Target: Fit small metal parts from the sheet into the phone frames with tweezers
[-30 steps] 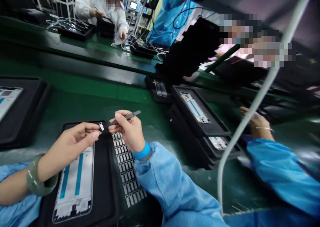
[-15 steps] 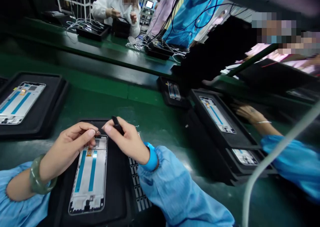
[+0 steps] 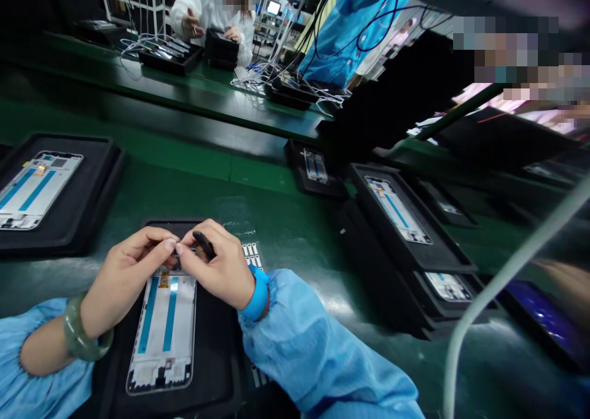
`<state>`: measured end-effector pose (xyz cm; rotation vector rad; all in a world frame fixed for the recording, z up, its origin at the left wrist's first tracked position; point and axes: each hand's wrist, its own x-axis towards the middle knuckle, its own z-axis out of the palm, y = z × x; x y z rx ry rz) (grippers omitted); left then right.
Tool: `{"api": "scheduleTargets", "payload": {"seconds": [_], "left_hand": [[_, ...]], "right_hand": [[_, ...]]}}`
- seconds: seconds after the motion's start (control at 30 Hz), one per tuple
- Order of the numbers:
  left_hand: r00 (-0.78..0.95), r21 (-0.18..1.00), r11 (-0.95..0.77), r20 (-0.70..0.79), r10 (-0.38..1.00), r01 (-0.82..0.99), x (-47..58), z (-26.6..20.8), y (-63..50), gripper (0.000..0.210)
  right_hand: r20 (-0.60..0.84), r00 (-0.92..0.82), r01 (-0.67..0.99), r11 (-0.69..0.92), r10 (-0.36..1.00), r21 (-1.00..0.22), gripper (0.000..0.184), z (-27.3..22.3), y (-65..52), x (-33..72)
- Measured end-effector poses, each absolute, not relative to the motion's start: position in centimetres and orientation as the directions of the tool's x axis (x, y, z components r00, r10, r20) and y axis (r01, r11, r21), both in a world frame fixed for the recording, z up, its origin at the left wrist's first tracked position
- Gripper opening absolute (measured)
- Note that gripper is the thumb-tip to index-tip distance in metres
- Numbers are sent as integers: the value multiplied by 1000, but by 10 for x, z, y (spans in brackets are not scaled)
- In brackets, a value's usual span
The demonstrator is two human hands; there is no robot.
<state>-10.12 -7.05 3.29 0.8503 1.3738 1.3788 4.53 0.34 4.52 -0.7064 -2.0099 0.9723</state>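
My left hand (image 3: 131,274) is closed, thumb and index finger pinched at the upper end of a phone frame (image 3: 157,339). What they hold is too small to make out. Its fingertips meet those of my right hand (image 3: 221,265), which is closed around a slim black tool (image 3: 203,245); only the tool's end shows. The silvery phone frame has two blue strips and an orange flex cable (image 3: 163,280), and lies in a black tray (image 3: 216,364) below both hands. Behind my right wrist is a sheet of small white-outlined pieces (image 3: 252,255), partly covered by my sleeve.
At the left, another phone frame (image 3: 43,188) lies in a black tray (image 3: 92,198). Stacked black trays (image 3: 382,284) with frames stand at the right; a smaller tray (image 3: 295,167) sits farther back. A pale hose (image 3: 483,308) crosses the right side. Across the bench works a person (image 3: 207,13).
My right hand has moved left, bringing its fingertips against those of my left hand and baring more of the sheet. The co-worker's arm at right has drawn back from the trays.
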Motion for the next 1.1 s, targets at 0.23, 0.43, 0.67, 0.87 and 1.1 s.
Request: {"api": "scheduleTargets", "payload": {"seconds": [0.23,0.43,0.67,0.87,1.1], "left_hand": [[-461,997,-35,-1,887,-70,-105,42,-66,22],[-696,975,-118,217,684,188,-152,53,-64,21],[-570,994,-12,74,818,112,-153,48,-69,24],[-396,997,63,-40,917,44,-136,52,-72,25],[-307,994,104,-90,947,30,-128,56,-73,24]], "right_hand": [[726,-586,138,927,360,-348,9,37,1,57],[583,-578,275,809,571,-520,13,47,29,45],[257,-612,89,387,748,-918,42,59,48,12],[-29,-621,-157,-161,783,-974,44,67,33,12],[60,-581,-167,-47,812,-985,33,59,26,11]]}}
